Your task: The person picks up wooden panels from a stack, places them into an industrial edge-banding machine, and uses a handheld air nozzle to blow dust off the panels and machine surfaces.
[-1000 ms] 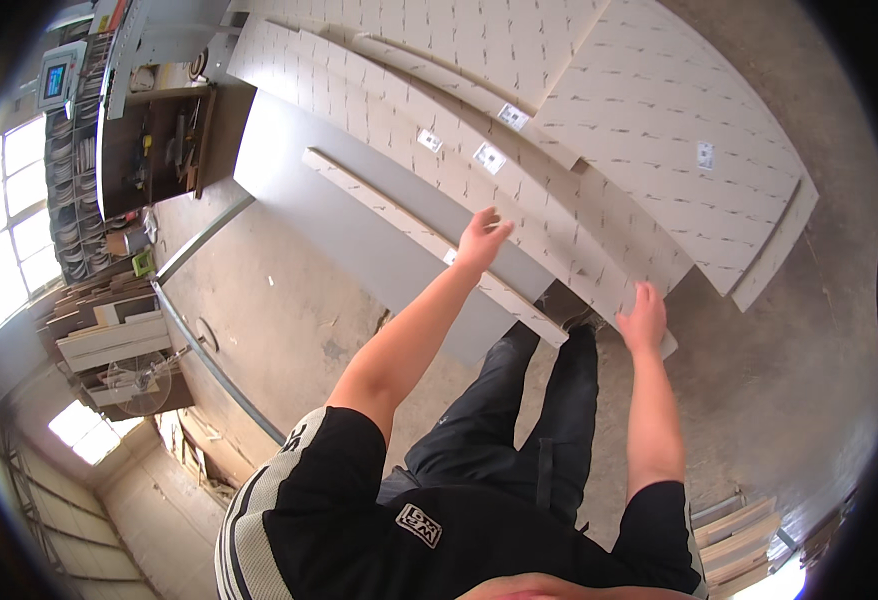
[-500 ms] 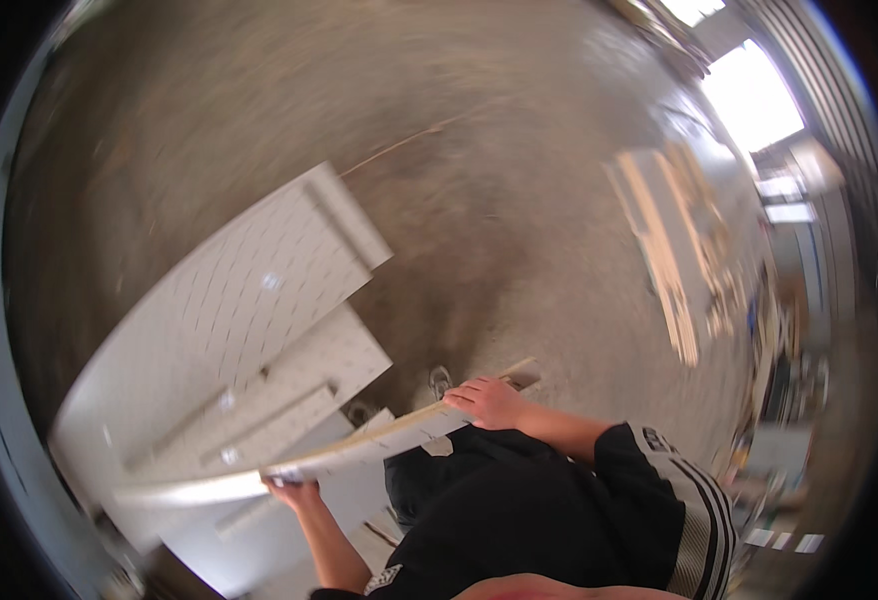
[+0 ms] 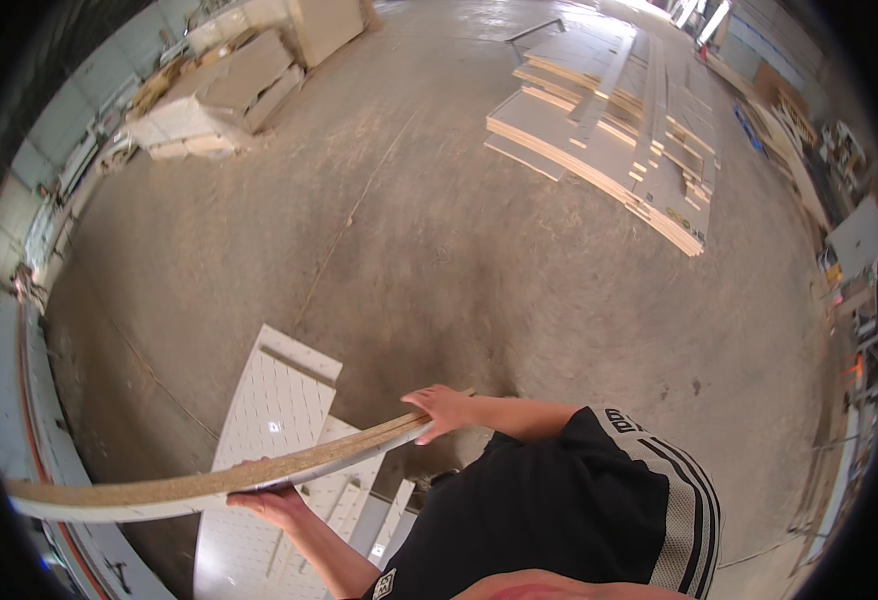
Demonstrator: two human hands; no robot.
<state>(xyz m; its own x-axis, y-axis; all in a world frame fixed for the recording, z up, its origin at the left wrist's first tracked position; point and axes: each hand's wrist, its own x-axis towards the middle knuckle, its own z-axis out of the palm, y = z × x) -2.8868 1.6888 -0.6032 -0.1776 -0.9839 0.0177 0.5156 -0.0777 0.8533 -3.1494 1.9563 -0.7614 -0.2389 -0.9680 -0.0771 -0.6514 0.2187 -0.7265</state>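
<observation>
A long white-faced particle board (image 3: pixel 139 494) is held edge-up across the front of my body, its rough brown edge facing upward. It reaches from the far left to my right hand. My left hand (image 3: pixel 267 503) supports it from the near side, the fingers passing beneath and behind it. Close to its right end, my right hand (image 3: pixel 441 412) grips the board over the top edge. Below and beyond it lie white patterned panels (image 3: pixel 277 400), with narrower white strips among them, partly hidden by the held board and my left arm.
Stacked flat boards (image 3: pixel 609 170) with pale edges lie on the concrete floor (image 3: pixel 439 260) at the far right. A wrapped pile of panels (image 3: pixel 219 105) stands at the far left. Assorted materials line the right wall, and a grey metal beam (image 3: pixel 49 440) runs along the left.
My view has turned rightward and lifted, bringing the far pile and board stack into sight. The held board has swung along with me, clear of the white panels, and both hands still hold it.
</observation>
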